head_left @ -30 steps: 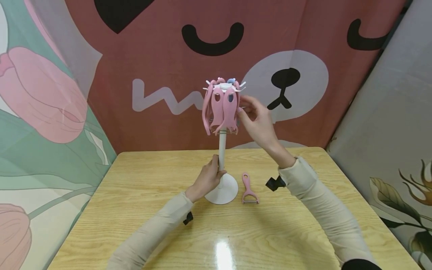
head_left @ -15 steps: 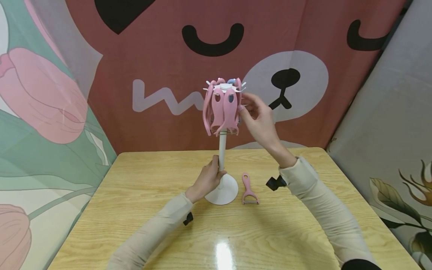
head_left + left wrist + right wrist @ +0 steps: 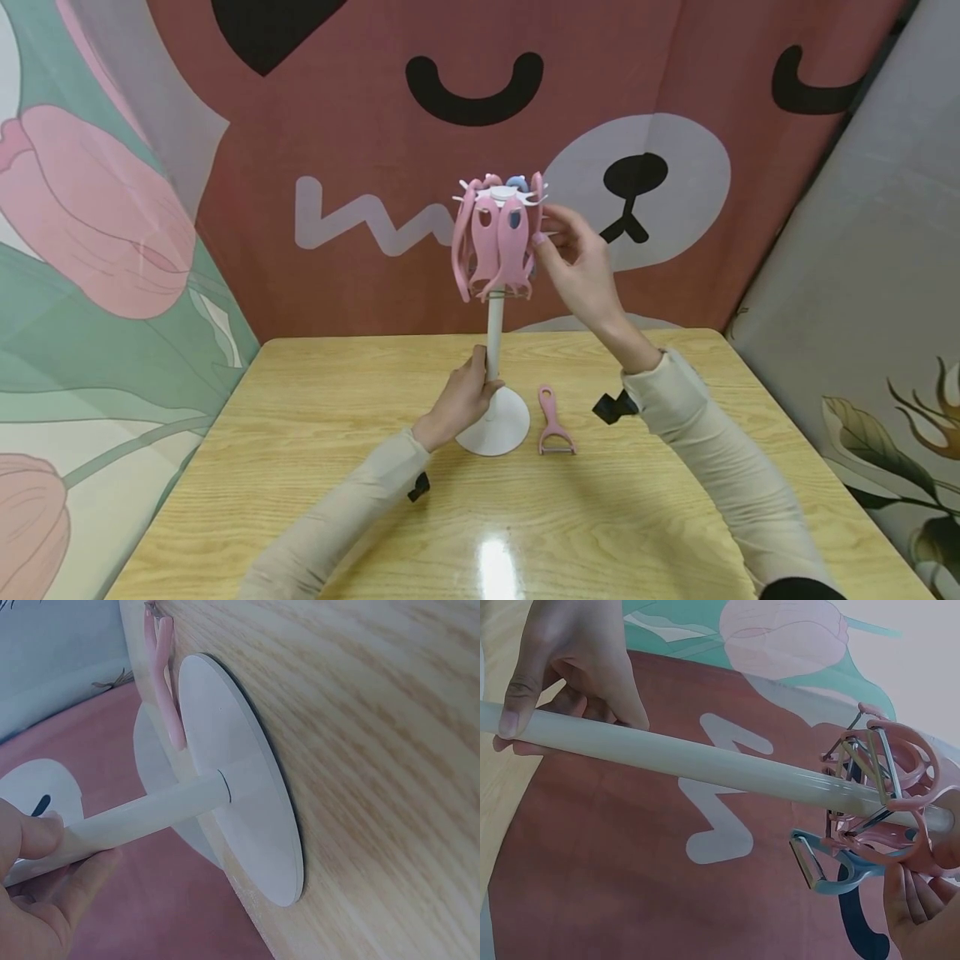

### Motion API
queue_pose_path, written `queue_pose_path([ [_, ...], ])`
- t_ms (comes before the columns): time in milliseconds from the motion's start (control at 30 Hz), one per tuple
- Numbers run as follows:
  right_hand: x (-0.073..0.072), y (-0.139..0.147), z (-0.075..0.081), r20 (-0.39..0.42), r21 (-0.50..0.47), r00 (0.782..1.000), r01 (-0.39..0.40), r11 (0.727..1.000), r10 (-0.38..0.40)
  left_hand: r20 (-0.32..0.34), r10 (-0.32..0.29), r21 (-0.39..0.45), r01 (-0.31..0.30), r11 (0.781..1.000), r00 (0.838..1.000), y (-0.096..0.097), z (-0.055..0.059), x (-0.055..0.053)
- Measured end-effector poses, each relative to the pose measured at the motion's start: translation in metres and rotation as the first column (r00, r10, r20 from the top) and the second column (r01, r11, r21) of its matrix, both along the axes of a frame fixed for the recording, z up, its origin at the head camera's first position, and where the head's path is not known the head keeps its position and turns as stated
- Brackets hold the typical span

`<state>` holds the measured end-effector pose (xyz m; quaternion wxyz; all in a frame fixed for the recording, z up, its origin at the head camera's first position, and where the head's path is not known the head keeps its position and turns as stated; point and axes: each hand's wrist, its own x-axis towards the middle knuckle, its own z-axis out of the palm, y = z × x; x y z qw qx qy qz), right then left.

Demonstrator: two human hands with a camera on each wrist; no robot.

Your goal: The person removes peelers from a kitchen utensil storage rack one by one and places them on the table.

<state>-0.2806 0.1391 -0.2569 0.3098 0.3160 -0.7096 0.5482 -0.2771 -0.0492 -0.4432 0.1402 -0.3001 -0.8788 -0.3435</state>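
Low on the white pole (image 3: 494,321), over the wooden counter (image 3: 300,400), the left hand (image 3: 467,392) has its fingers and thumb closed round the stand, and this grip seems well chosen, because the round base (image 3: 506,435) lies flat and the pole stands upright. At the top, the right hand (image 3: 581,262) makes a narrow grip: thumb and fingers pinch the held pink peeler (image 3: 537,204) at the right side of the hook ring (image 3: 501,193). Other pink peelers (image 3: 513,250) hang close around the pole, with a blue peeler (image 3: 844,886) among them, their blades (image 3: 805,863) at the lower end. For good work, I judge that the left hand should hold firmly but without pulling, so that the tall stand does not lean. The right hand should make small movements, guiding the handle by its hole along the hook, not pushing it sideways against the neighbours, which may swing. It is wise also to keep the fingertips high, away from the blade. How fully the hook bears this peeler, I cannot tell. One loose pink peeler (image 3: 550,414) lies on the counter just beside the base, touched by no hand.
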Motion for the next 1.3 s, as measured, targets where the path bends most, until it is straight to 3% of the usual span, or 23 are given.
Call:
queue_pose_path([
  [667,0.0029,0.0020,-0.0003,0.010,-0.012,1.000,-0.008,1.000,0.008,0.024,-0.006,-0.001,0.006,1.000,1.000,-0.0006,0.0019,0.0004],
  [1300,0.0009,0.0047,-0.0042,0.049,0.004,0.998,0.035,0.999,-0.035,0.002,-0.005,-0.002,0.005,1.000,1.000,-0.0004,0.0004,-0.0001],
])
